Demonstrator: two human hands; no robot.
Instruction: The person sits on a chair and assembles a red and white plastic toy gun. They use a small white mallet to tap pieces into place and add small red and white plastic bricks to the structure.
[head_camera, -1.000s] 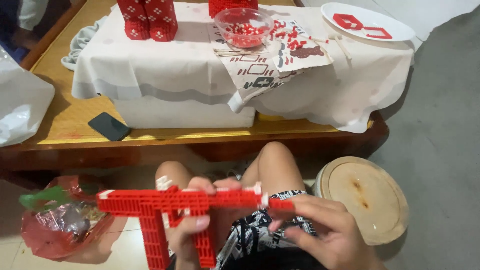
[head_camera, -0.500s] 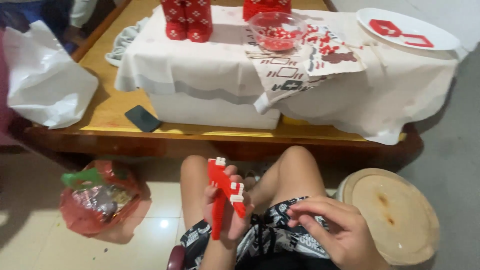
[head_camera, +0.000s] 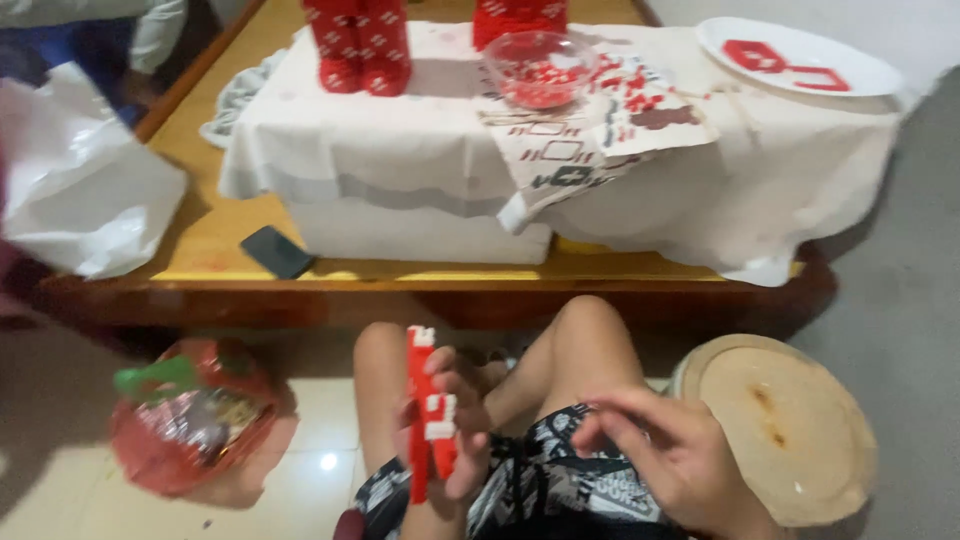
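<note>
A glossy red plastic brick build (head_camera: 428, 420) stands out against matt white cloth (head_camera: 420, 130), a polished wooden table (head_camera: 215, 225), a rough-sawn wood round (head_camera: 790, 430), printed paper (head_camera: 590, 130) and shiny floor tiles (head_camera: 320, 450).

Red brick build (head_camera: 425, 420) turned from crosswise to upright, right hand (head_camera: 670, 465) now off it

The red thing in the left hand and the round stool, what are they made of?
The red build in the left hand looks like plastic bricks: studded, blocky edges, though blurred. The round stool looks like bare wood: pale tan, matte, with dark knot marks.
</note>
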